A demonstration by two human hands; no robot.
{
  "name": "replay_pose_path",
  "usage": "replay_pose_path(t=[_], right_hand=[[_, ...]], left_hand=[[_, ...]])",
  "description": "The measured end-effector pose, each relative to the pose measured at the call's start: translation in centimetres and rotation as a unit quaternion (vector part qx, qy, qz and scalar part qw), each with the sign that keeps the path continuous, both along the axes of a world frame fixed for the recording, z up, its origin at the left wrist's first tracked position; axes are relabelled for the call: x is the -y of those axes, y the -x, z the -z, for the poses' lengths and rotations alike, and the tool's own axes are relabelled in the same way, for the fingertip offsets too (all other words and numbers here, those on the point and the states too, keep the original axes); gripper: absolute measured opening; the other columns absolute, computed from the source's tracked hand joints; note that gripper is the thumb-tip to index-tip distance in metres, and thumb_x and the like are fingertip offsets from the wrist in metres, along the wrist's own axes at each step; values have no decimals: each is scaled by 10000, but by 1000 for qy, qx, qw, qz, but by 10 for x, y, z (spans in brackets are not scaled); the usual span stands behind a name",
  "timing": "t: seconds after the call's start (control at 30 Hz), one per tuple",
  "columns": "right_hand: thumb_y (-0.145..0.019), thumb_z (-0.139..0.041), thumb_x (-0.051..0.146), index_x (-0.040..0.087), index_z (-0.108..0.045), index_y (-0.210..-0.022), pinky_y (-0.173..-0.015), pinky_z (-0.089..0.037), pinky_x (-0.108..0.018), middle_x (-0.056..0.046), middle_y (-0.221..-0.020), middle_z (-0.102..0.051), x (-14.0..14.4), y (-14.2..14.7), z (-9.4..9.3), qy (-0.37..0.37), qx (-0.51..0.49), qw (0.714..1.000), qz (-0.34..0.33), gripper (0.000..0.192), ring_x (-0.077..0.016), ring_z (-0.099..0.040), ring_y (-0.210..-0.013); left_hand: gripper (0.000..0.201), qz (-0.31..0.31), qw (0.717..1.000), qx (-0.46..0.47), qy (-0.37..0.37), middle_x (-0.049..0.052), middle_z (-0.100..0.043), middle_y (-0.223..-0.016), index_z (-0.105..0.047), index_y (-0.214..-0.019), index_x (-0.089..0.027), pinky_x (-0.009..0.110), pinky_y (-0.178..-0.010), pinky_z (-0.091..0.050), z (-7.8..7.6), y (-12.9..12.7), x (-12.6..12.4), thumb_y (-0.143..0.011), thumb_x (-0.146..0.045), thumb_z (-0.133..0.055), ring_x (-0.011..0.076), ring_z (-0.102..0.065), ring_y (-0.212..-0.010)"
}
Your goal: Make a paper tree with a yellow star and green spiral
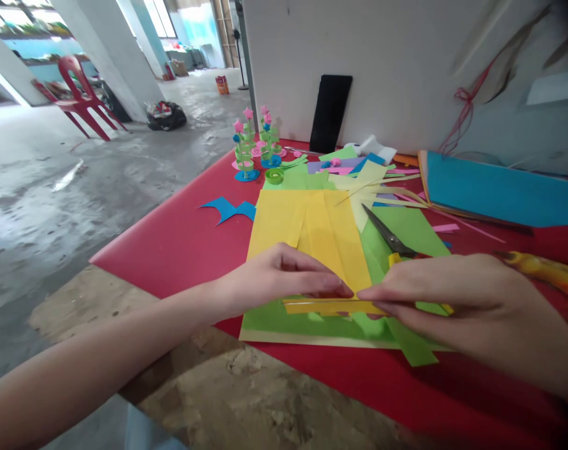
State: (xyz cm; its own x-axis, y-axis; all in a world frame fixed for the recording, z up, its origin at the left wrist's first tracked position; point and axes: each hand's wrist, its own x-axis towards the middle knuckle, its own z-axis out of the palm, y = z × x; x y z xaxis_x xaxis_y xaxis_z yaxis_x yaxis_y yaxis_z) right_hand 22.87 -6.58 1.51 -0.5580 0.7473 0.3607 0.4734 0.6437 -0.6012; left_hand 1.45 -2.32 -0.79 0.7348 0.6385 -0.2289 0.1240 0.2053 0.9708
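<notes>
Both hands are working at the near edge of the red table (181, 250), pressing down on a narrow yellow paper strip (331, 307) that is lying across a green sheet (284, 322). The left hand (274, 278) is coming in from nine o'clock with its fingers flattened and drawn together, their tips pinning the strip's top edge; the right hand (457, 300) is meeting it from three o'clock, thumb and forefinger pinched on the strip's other end. Just beyond, at twelve o'clock from the hands, a larger yellow sheet (307, 234) is lying folded, and the scissors (390, 239) are resting at about one o'clock, blades pointing away, handle nearly touching the right hand's knuckles. Further back, little green spiral paper trees (256, 147) are standing at eleven o'clock, and a blue paper stack (500, 190) is sitting out at two o'clock. I'd judge the risk to be the strip creasing crooked or tearing if the two pinches pull unevenly, and the right hand knocking the scissors as it shifts.
</notes>
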Motion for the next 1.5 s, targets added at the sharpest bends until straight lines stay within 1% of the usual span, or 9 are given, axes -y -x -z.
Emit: replay_pose_path(t=[0.2,0.43,0.57,0.73,0.9,1.03,1.17,1.33,1.5], right_hand=[[-758,-552,95,176,-662,-861,-554,-454,-164,32,-722,-687,4,2,5,-23,42,999,-20,170,-70,-618,-627],[-814,-521,147,179,-621,-884,-585,-435,-172,25,-754,-674,6,2,7,-72,74,995,-9,126,-74,-610,-663],[-824,-524,183,178,-608,-883,-596,-428,-166,31,-746,-668,5,3,9,-98,90,991,14,103,-72,-605,-657],[-836,-510,233,190,-612,-831,-556,-431,-189,27,-725,-670,2,2,11,-90,97,991,34,112,-92,-609,-618],[-802,-556,242,216,-631,-817,-550,-439,-194,40,-737,-683,-1,2,11,-8,86,995,49,81,-98,-611,-605],[-794,-554,240,241,-655,-824,-578,-457,-205,44,-768,-696,-2,1,12,59,75,993,70,105,-113,-627,-642],[-788,-558,243,249,-662,-806,-577,-457,-191,57,-751,-693,-3,1,12,78,66,992,78,106,-99,-623,-633],[-776,-572,237,247,-663,-811,-572,-460,-178,64,-745,-692,-3,0,10,66,63,993,78,98,-91,-621,-623],[-774,-553,190,226,-657,-816,-569,-474,-189,46,-747,-697,-3,0,9,35,67,996,49,117,-104,-631,-622]], left_hand=[[191,66,998,-21,-2,27,-722,-880,-701,-896,-151,180,-752,-488,-3,-5,5,-780,-228,-571,146,-646,-882],[170,58,991,11,116,33,-728,-827,-696,-871,-145,212,-761,-509,3,-6,8,-750,-230,-613,131,-677,-742],[139,70,987,27,143,48,-722,-860,-692,-842,-141,219,-654,-533,7,-8,8,-758,-201,-599,145,-683,-701],[202,62,996,-18,63,63,-718,-863,-688,-876,-142,224,-677,-525,6,-5,9,-747,-274,-606,147,-680,-691],[211,29,996,-68,-41,44,-717,-832,-690,-888,-156,211,-623,-523,1,-3,13,-756,-278,-580,148,-675,-673],[201,7,987,-105,-125,31,-713,-739,-699,-865,-153,192,-582,-519,1,-5,14,-762,-260,-563,133,-660,-623],[217,7,968,-131,-213,36,-705,-687,-696,-893,-143,182,-581,-505,0,-5,13,-773,-247,-548,128,-651,-610],[285,43,981,-107,-153,53,-703,-786,-673,-937,-123,185,-593,-517,-1,-6,11,-809,-313,-505,131,-659,-646],[259,37,989,-90,-112,49,-705,-838,-672,-909,-121,177,-595,-535,0,-6,10,-822,-277,-486,116,-664,-637]])
